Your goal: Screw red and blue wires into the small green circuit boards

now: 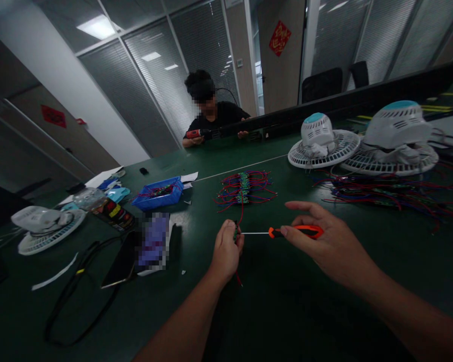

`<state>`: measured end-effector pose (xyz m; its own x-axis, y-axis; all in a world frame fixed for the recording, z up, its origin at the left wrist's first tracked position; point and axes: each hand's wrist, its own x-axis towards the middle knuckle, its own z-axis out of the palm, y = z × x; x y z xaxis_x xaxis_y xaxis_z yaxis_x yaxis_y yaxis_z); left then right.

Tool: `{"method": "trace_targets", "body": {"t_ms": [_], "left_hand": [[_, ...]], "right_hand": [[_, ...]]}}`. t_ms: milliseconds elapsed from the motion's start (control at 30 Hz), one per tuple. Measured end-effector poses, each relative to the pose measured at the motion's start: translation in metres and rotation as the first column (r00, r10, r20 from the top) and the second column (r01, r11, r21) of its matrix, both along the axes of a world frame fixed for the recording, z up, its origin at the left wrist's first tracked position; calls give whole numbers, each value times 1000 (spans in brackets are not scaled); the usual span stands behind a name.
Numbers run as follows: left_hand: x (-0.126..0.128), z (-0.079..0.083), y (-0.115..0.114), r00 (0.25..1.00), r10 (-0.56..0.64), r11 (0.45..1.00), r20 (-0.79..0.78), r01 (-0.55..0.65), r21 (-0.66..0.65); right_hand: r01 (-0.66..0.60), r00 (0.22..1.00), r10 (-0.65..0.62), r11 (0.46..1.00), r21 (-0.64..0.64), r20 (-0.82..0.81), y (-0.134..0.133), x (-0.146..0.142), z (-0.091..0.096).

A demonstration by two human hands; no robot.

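Note:
My left hand is closed around a small green circuit board with red wires trailing from it, just above the green table. My right hand grips the orange handle of a screwdriver. Its thin shaft points left, and the tip meets the board in my left hand. Beyond my hands lies a pile of similar boards with red and blue wires.
Two white fan parts and a tangle of wires lie at the right. A blue tray, a phone, a black cable and another fan part lie at the left. A person sits across the table holding a red tool.

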<state>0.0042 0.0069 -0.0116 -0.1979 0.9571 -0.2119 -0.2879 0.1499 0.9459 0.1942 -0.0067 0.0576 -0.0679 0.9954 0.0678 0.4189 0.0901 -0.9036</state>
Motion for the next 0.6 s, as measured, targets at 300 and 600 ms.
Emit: {"method": "trace_targets", "body": {"t_ms": [300, 600], "left_hand": [[1, 0, -1, 1000, 18, 999, -24, -17, 29], [0, -1, -1, 999, 31, 999, 22, -31, 28]], "right_hand": [[-51, 997, 57, 990, -131, 45, 2, 3, -1], [-26, 997, 31, 997, -75, 66, 2, 2, 2]]}}
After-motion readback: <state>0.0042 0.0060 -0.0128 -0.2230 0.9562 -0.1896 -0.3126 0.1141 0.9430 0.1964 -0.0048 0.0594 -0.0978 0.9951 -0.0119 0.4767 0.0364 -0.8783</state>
